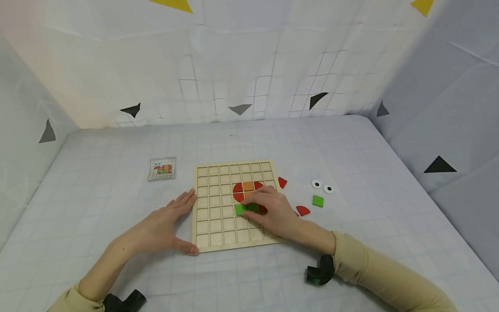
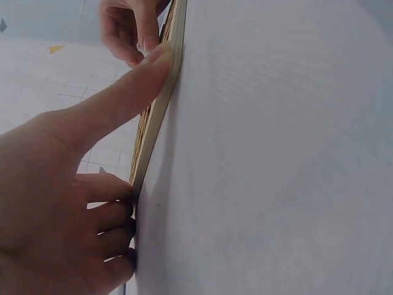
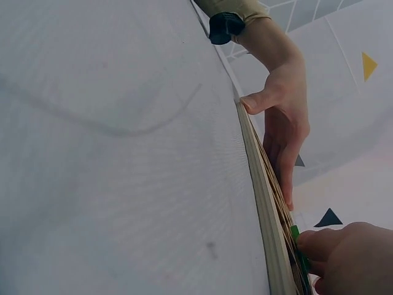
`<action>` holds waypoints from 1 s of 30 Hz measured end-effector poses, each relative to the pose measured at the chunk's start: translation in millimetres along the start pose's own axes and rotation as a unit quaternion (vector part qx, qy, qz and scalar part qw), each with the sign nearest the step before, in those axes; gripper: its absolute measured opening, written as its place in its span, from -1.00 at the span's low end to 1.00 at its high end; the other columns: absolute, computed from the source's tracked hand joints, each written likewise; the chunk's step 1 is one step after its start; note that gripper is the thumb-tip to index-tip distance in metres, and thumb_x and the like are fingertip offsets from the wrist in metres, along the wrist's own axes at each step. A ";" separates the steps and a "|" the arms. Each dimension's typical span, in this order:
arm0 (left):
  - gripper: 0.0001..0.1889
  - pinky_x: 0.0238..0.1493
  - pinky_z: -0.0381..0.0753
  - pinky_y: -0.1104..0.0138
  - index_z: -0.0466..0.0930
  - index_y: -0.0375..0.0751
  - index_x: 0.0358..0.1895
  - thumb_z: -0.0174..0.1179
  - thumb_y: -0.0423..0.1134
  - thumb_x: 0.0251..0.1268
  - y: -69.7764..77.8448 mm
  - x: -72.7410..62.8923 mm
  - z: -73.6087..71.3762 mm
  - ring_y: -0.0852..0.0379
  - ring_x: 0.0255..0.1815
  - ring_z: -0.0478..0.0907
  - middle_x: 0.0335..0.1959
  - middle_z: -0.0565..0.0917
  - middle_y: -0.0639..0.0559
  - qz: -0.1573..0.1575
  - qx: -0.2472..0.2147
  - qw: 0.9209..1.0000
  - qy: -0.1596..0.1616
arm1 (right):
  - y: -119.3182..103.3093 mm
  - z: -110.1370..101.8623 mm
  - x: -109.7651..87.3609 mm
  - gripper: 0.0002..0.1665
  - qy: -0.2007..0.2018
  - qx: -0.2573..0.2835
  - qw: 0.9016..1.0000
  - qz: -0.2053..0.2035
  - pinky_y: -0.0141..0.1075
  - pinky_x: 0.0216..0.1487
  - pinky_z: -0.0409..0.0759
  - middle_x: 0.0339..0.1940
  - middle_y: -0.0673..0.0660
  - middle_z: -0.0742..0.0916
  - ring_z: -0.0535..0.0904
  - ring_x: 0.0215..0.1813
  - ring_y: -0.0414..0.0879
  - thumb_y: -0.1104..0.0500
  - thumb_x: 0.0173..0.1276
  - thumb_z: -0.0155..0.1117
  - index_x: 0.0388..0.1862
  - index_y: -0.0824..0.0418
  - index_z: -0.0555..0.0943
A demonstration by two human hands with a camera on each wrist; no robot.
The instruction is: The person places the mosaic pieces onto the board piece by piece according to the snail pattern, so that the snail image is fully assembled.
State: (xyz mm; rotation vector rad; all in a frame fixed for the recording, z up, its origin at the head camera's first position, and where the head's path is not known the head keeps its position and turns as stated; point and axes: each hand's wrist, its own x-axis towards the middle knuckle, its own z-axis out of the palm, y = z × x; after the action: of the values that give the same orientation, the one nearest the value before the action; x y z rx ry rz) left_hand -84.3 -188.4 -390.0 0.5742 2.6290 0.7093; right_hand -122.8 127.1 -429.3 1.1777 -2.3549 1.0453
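A wooden grid board (image 1: pixel 210 214) lies on the table. My left hand (image 1: pixel 157 227) steadies its left side, fingertips at the left edge and the thumb (image 2: pixel 138 83) on the near corner, fingers fairly straight. Over the board, my right hand (image 1: pixel 277 212) pinches a light green square tile (image 1: pixel 240 209) between thumb and fingertips; the right wrist view shows this green tile (image 3: pixel 296 233) at the thumb. Just beyond the fingers sit red rounded tiles (image 1: pixel 237 192) and an orange square tile (image 1: pixel 247 186). A darker green tile (image 1: pixel 252 207) lies under the right hand, which hides part of the pattern.
A small picture card (image 1: pixel 162 169) lies beyond the left hand. Right of the board are a red piece (image 1: pixel 282 182), another red piece (image 1: pixel 302 210), a green square (image 1: pixel 318 201) and two round eye pieces (image 1: pixel 316 184). A white sheet wall (image 1: pixel 241 65) rises behind the table.
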 end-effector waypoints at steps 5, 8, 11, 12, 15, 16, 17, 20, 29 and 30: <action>0.41 0.50 0.04 -0.30 0.00 -0.21 0.60 0.48 0.45 -0.34 0.3 -0.4 0.0 -0.21 0.64 -0.13 0.66 -0.09 -0.03 -0.002 0.002 1.000 0.001 | -1.2 -1.0 0.1 -0.69 0.003 -0.003 1.000 -0.010 -0.37 -0.07 0.67 -0.18 -0.04 0.80 0.59 -0.02 -0.09 0.18 0.11 0.59 -0.14 0.16 0.76; 0.41 0.49 0.04 -0.31 -0.01 -0.21 0.60 0.48 0.45 -0.34 0.6 -0.4 -0.2 -0.21 0.64 -0.13 0.66 -0.09 -0.02 -0.004 0.003 1.000 0.000 | -1.0 -0.9 -0.4 -0.70 0.000 -0.006 1.000 -0.008 -0.36 -0.07 0.67 -0.19 -0.05 0.80 0.59 -0.02 -0.11 0.18 0.12 0.59 -0.14 0.15 0.76; 0.41 0.49 0.04 -0.31 -0.01 -0.21 0.60 0.49 0.45 -0.34 0.6 -0.4 -0.4 -0.20 0.64 -0.12 0.66 -0.09 -0.02 -0.004 0.004 1.000 0.000 | -0.6 -0.7 -0.7 -0.69 -0.002 -0.007 1.000 -0.007 -0.35 -0.07 0.67 -0.19 -0.05 0.80 0.58 -0.02 -0.10 0.18 0.12 0.59 -0.13 0.15 0.76; 0.41 0.49 0.04 -0.31 -0.01 -0.21 0.60 0.49 0.45 -0.34 0.6 -0.4 -0.5 -0.21 0.64 -0.12 0.66 -0.09 -0.02 -0.004 0.004 1.000 0.000 | -0.4 -0.6 -0.7 -0.69 -0.002 -0.008 1.000 -0.008 -0.34 -0.08 0.67 -0.19 -0.05 0.80 0.58 -0.02 -0.10 0.19 0.12 0.59 -0.13 0.15 0.76; 0.41 0.49 0.04 -0.30 -0.01 -0.21 0.60 0.49 0.45 -0.34 0.4 -0.4 -0.5 -0.21 0.64 -0.12 0.66 -0.09 -0.03 -0.003 0.003 1.000 0.000 | -0.1 -0.3 -0.7 -0.69 -0.002 -0.008 1.000 -0.010 -0.33 -0.08 0.67 -0.19 -0.05 0.80 0.58 -0.02 -0.09 0.20 0.12 0.58 -0.12 0.15 0.76; 0.41 0.50 0.03 -0.29 -0.01 -0.22 0.60 0.49 0.44 -0.34 0.2 -0.5 -0.5 -0.21 0.64 -0.12 0.66 -0.09 -0.03 -0.003 0.003 1.000 0.000 | 0.0 -0.1 -0.8 -0.69 -0.002 -0.009 1.000 -0.011 -0.33 -0.08 0.67 -0.19 -0.05 0.80 0.58 -0.02 -0.09 0.20 0.12 0.58 -0.12 0.15 0.76; 0.41 0.51 0.03 -0.28 -0.01 -0.22 0.60 0.49 0.44 -0.35 0.2 -0.5 -0.5 -0.21 0.64 -0.13 0.66 -0.09 -0.03 -0.003 0.002 1.000 0.000 | -0.1 -0.1 -0.9 -0.69 -0.002 -0.008 1.000 -0.011 -0.33 -0.09 0.67 -0.19 -0.05 0.80 0.58 -0.02 -0.09 0.20 0.12 0.58 -0.12 0.14 0.76; 0.42 0.52 0.02 -0.26 0.00 -0.23 0.60 0.49 0.44 -0.35 0.1 -0.5 -0.3 -0.20 0.64 -0.13 0.66 -0.09 -0.04 -0.002 0.001 1.000 0.000 | -0.1 0.1 -1.2 -0.69 -0.003 -0.009 1.000 -0.010 -0.34 -0.09 0.67 -0.18 -0.06 0.79 0.58 -0.01 -0.09 0.20 0.12 0.58 -0.11 0.14 0.76; 0.42 0.54 0.01 -0.23 -0.01 -0.23 0.60 0.50 0.43 -0.35 -0.2 -0.5 -0.3 -0.19 0.65 -0.13 0.66 -0.09 -0.03 -0.001 -0.002 1.000 0.000 | -0.6 -0.7 -0.7 -0.68 -0.005 -0.016 1.000 -0.015 -0.35 -0.05 0.67 -0.15 -0.06 0.80 0.58 0.00 -0.10 0.22 0.12 0.58 -0.11 0.15 0.76; 0.42 0.53 0.02 -0.23 -0.01 -0.23 0.60 0.50 0.44 -0.35 -0.3 -0.5 -0.3 -0.19 0.65 -0.13 0.66 -0.09 -0.03 -0.001 -0.002 1.000 0.000 | -1.2 -1.1 -0.5 -0.69 -0.005 -0.017 1.000 -0.015 -0.35 -0.05 0.67 -0.15 -0.05 0.80 0.58 0.00 -0.10 0.23 0.12 0.57 -0.11 0.15 0.76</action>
State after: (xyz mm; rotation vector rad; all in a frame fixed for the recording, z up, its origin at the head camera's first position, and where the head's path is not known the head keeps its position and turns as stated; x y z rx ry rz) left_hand -84.0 -189.0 -389.8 0.5711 2.6263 0.7141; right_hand -121.6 127.7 -428.2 1.2060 -2.3463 0.9888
